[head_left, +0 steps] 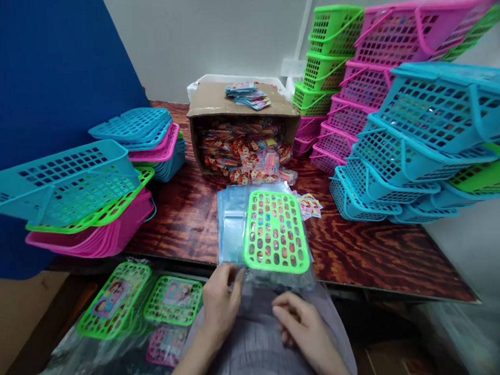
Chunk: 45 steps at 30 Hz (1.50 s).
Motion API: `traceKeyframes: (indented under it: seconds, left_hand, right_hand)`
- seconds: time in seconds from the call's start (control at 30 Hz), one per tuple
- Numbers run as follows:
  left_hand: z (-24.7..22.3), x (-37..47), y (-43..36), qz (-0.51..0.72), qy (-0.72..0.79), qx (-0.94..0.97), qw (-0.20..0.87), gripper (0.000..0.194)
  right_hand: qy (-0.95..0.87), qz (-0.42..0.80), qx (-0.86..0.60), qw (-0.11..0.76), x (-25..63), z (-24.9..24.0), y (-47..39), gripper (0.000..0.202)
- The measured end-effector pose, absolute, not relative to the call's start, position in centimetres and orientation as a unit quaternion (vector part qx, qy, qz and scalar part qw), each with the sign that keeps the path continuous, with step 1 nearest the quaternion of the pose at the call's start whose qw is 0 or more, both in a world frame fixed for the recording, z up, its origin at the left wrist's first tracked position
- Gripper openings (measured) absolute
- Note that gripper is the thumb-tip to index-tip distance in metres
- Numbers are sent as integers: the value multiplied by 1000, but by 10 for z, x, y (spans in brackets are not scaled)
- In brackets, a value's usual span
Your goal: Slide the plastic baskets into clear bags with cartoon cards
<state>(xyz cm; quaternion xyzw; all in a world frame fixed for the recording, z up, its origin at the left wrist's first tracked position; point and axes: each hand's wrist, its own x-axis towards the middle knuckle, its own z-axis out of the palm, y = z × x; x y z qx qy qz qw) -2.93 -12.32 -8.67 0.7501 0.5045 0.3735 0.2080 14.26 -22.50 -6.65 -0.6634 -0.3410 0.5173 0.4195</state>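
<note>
A bright green basket (pixel 276 230) with a flat perforated face lies in a clear plastic bag (pixel 261 277) at the table's front edge, small colourful contents showing through its holes. Beside the bag's lower left corner, my left hand (pixel 223 298) is closed, thumb and forefinger pinching the film's edge. My right hand (pixel 304 328) hovers over my lap just below the bag, fingers curled in and apart from the basket; nothing shows in it. Under the basket lies a pile of flat clear bags (pixel 230 226). Colourful cards (pixel 310 205) stick out on its right.
An open cardboard box (pixel 243 105) full of printed packets stands behind, with more packets (pixel 249 95) on top. Basket stacks rise at right (pixel 400 149) and left (pixel 91 215). Bagged green baskets (pixel 114 301) lie below the table edge, lower left. A blue panel (pixel 57 63) borders the left.
</note>
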Motion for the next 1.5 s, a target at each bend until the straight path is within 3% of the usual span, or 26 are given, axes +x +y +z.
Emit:
traceKeyframes:
  seconds: [0.07,0.13,0.27,0.4,0.8,0.87,0.97,1.03,1.23,1.4,1.5]
  left_hand:
    - [-86,-28,-125,367,508,747,222,25]
    - [-87,-28,-125,372,507,741,234,25]
    - [-89,-31,-122,382,510,730,247,24]
    - [-92,-33,-119,384,514,728,243,25]
    - [-91,-36,-125,368,512,736,247,21]
    - [-89,-35,-127,386,508,741,209,29]
    - [-83,-32,-128,413,485,757,145,52]
    - [-78,-30,-130,414,471,767,136,55]
    - [-57,-42,-131,408,405,791,208,46]
    - [-26,-34,-85,435,385,769,266,34]
    - [-19,-9,-40,362,367,814,269,45]
  right_hand:
    - [-389,578,-599,394,123,-60,-214,29]
    - [-438,533,-597,410,112,-57,-200,37]
    - [-462,400,-665,430,113,-57,-180,27]
    - [-456,342,-704,424,121,-59,-182,30]
    - [-479,282,-721,413,137,-60,-199,27]
    - [-464,267,-728,428,142,-62,-211,30]
    - [-426,221,-744,466,146,-66,-234,50]
    - [-416,190,-749,479,144,-70,-251,61]
    - [-411,32,-761,500,161,-74,-274,21]
    - [-409,57,-763,496,226,-46,-219,29]
    - [-511,109,-724,451,239,-30,-166,42]
